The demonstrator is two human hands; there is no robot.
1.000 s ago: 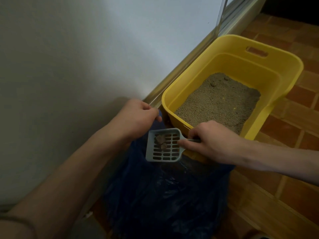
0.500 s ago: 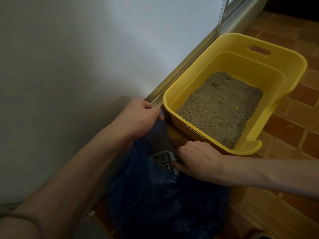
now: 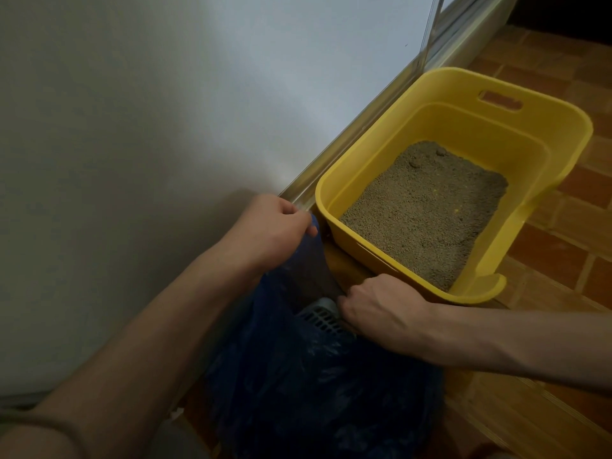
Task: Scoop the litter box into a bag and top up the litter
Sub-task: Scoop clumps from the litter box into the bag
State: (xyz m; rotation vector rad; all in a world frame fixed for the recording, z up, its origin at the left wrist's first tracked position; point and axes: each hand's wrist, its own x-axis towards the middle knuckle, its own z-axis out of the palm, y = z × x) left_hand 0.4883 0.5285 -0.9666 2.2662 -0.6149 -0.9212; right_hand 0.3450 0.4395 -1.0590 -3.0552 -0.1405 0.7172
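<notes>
With my left hand [image 3: 268,231] pinching the bag [image 3: 318,385] open, my right hand [image 3: 381,309], gripping the scoop [image 3: 319,318], should tip fully inside.

2 bare forearms — no sleeves — thin band [image 3: 49,422] round the left arm.

The scene is dim, lit softly from the upper right, where the wall [image 3: 298,77] shows a pale, bluish bright patch that fades to murky grey-brown at the left. The yellow litter box [image 3: 546,154] is the brightest thing. The dark blue bag [image 3: 314,392] is nearly black, with faint sheen on its wrinkles. Detail is soft and grainy; straight lines bow toward the edges.
</notes>
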